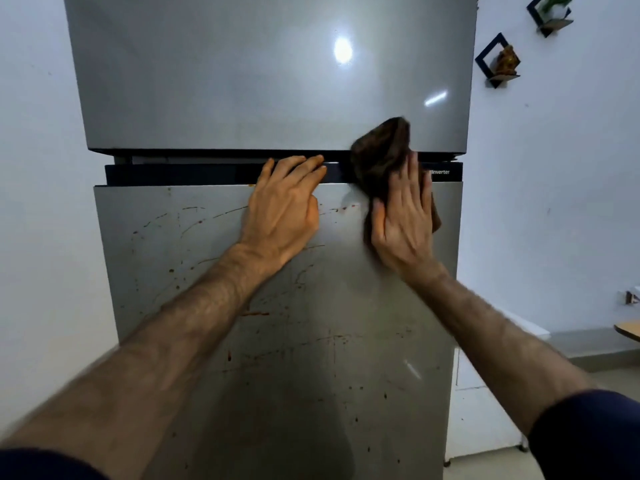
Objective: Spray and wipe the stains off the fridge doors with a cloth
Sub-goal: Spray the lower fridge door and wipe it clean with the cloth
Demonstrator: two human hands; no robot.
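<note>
- Head view: your right hand [403, 220] lies flat with the fingers straight and close together, pressing a dark brown cloth [379, 154] against the fridge; this grip spreads over the cloth and does not pinch it.
- The cloth bunches above and to the left of your right fingertips, crossing the dark band [180, 174] between the two doors; its top reaches the lower edge of the upper door [242, 74], and a fold shows past the right side of the hand.
- Your left hand [285, 209] sits just beside the right one, on its left, apart from the cloth. Its fingers [304, 164] hook over the top edge of the dark band, curled round that edge, with the palm against the lower door [207, 341].
- Reddish-brown stains [256, 313] streak and speckle the lower door, below and to the left of both hands; the upper door, above the hands, looks glossy with light reflections.
- The word "Inverter" [440, 172] is printed on the band just right of your right fingertips.
- Two small wall shelves [498, 60] hang well to the right of and above the right hand.
</note>
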